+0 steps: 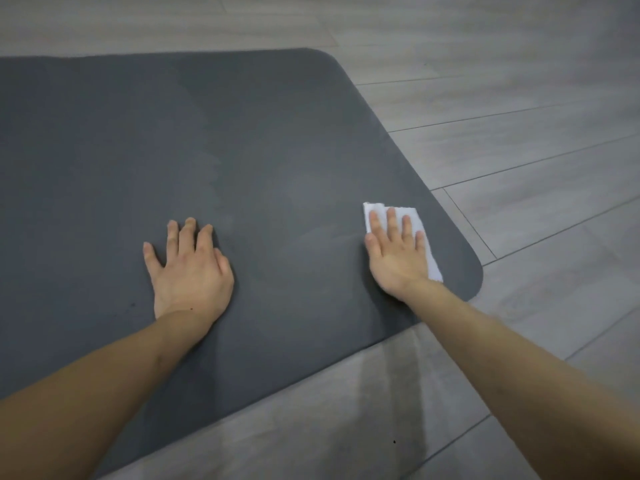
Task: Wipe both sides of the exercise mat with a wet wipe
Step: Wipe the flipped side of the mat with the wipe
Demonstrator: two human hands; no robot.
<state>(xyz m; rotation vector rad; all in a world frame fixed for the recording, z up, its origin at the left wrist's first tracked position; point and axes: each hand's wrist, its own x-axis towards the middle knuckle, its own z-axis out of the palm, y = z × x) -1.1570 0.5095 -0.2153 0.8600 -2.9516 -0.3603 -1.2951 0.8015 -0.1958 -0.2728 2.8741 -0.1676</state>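
Mat: exercise mat [242, 150] flat on grey floor [519, 133]
Right hand [394, 254]: straight fingers press wet wipe [412, 216] near mat's right end
Left hand [188, 268]: fingers spread, bracing mat
Risk: wipe may bunch or slide out, being pressed rather than gripped

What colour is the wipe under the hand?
White. The wipe lies flat under the right hand, seen from the head view.
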